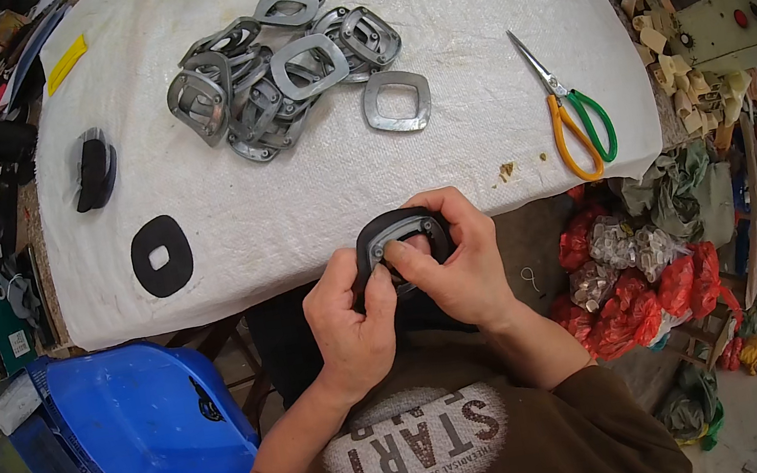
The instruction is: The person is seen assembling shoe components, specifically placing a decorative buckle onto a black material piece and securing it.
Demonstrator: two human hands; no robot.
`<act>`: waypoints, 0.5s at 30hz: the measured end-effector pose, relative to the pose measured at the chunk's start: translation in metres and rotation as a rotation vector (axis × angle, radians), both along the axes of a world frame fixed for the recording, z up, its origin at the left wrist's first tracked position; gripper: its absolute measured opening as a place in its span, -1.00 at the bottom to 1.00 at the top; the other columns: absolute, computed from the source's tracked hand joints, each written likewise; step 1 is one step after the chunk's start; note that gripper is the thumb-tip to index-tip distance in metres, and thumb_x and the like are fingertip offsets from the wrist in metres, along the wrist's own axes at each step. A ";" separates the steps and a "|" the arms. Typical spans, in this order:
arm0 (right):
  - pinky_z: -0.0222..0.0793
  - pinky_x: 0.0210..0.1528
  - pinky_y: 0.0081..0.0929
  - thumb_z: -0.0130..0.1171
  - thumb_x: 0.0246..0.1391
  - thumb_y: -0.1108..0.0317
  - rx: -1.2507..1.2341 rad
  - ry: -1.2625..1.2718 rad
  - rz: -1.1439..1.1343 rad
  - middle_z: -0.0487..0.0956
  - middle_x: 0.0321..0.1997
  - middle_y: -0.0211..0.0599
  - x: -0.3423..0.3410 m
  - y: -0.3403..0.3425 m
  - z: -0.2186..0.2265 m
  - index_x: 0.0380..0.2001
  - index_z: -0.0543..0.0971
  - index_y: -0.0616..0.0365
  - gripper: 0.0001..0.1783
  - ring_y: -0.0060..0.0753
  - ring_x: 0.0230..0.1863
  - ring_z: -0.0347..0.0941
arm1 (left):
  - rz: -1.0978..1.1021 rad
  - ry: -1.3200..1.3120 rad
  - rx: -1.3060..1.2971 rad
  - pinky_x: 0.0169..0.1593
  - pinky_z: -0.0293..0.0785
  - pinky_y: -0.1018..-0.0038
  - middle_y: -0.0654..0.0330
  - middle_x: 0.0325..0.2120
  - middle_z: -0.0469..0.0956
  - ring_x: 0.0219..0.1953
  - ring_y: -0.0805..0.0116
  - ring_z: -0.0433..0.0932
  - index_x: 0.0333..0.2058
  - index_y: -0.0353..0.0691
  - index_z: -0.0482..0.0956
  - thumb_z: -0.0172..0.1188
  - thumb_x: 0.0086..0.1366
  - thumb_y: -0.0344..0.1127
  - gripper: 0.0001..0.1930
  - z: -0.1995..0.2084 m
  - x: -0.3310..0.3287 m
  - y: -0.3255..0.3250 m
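Note:
Close to the table's front edge, both my hands grip a rounded grey metal frame (387, 237) fitted against a black pad (366, 244). My left hand (350, 325) pinches the left side of the pad and frame between thumb and fingers. From the right, my right hand (469, 272) curls around the pad's edge, its thumb pressing into the frame's opening. Fingers cover part of the frame. On the table to the left lies a loose black pad (148, 277) with a square hole. Farther back stands a small stack of black pads (94, 173).
Several grey frames (309, 65) form a pile at the table's back middle, with a single frame (372, 111) beside it. Scissors (566, 108) with orange and green handles lie right. A blue tub (144, 412) sits lower left; red bags (625, 321) hang around clear bundles lower right.

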State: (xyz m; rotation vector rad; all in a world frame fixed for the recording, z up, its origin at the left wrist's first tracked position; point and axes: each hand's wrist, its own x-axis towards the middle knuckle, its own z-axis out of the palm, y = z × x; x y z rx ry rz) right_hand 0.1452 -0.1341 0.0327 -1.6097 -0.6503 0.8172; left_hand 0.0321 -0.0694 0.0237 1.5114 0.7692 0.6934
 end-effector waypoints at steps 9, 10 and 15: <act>0.36 -0.47 -0.70 0.13 -0.01 0.47 0.240 0.365 -0.018 0.49 -0.42 -0.34 0.012 -0.003 -0.009 -0.21 0.37 0.32 -0.72 -0.69 -0.46 0.40 | 0.048 -0.007 -0.147 -0.57 0.19 0.60 0.23 -0.72 0.29 -0.67 0.57 0.23 -0.51 -0.34 0.34 0.00 0.14 -0.46 -0.90 0.008 0.003 0.002; 0.35 -0.47 -0.70 0.11 -0.01 0.48 0.152 0.270 0.002 0.49 -0.45 -0.32 0.011 -0.005 -0.009 -0.23 0.35 0.33 -0.73 -0.67 -0.48 0.40 | 0.022 -0.008 -0.124 -0.57 0.20 0.61 0.23 -0.71 0.32 -0.66 0.58 0.24 -0.50 -0.34 0.36 0.00 0.15 -0.46 -0.91 0.007 0.003 0.002; 0.34 -0.46 -0.70 0.11 -0.01 0.49 0.134 0.238 -0.031 0.48 -0.50 -0.33 0.005 -0.004 -0.004 -0.29 0.35 0.32 -0.78 -0.66 -0.52 0.40 | -0.004 -0.016 0.011 -0.55 0.21 0.63 0.25 -0.68 0.35 -0.64 0.62 0.26 -0.49 -0.34 0.37 -0.01 0.16 -0.45 -0.91 0.001 0.000 -0.001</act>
